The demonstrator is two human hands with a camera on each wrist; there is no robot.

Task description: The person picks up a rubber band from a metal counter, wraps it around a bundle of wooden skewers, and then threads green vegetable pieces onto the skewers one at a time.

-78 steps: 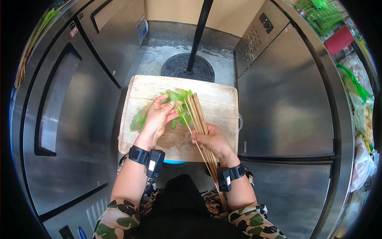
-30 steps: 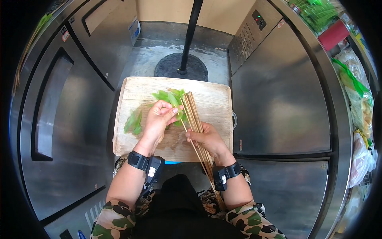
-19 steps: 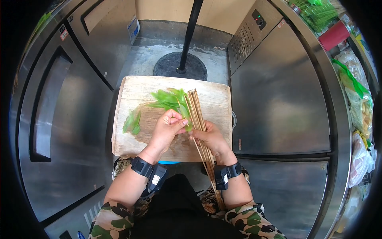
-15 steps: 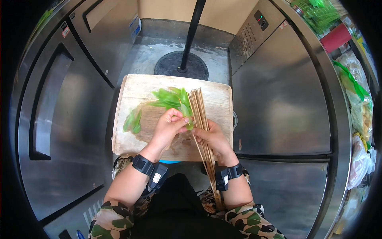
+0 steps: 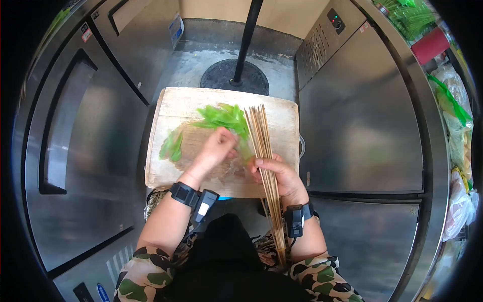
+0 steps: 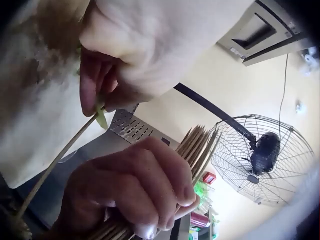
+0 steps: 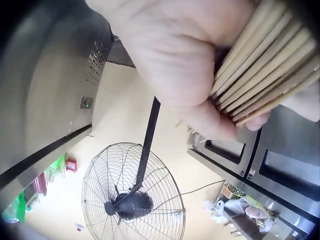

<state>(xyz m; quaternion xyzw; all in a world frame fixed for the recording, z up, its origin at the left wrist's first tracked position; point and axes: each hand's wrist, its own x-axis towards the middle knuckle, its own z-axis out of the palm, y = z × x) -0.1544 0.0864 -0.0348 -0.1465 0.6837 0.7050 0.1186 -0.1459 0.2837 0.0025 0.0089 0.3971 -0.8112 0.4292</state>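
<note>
My right hand (image 5: 284, 176) grips a bundle of thin wooden skewers (image 5: 265, 151), thumb across them, tips pointing away from me. One skewer (image 6: 56, 159) stands apart from the bundle in the left wrist view. At its upper end the fingertips of my left hand (image 5: 217, 148) pinch a small green leaf (image 6: 101, 117). This hand is blurred in the head view, over the wooden board (image 5: 163, 110). A blurred green patch shows between the two hands. Just beyond the left hand lies a heap of green leaves (image 5: 219, 116). A smaller leaf group (image 5: 172, 146) lies to the left.
Steel cabinets flank me on the left (image 5: 95, 151) and right (image 5: 359, 121). Behind the board a black pole rises from a round base (image 5: 211, 75); the wrist views show a caged fan (image 7: 132, 200). Bagged goods (image 5: 450, 100) line the right counter.
My left hand drew a leaf down to the right thumb, then moved back up towards the leaf heap. The right hand keeps its grip on the bundle. The head view has shifted slightly.
</note>
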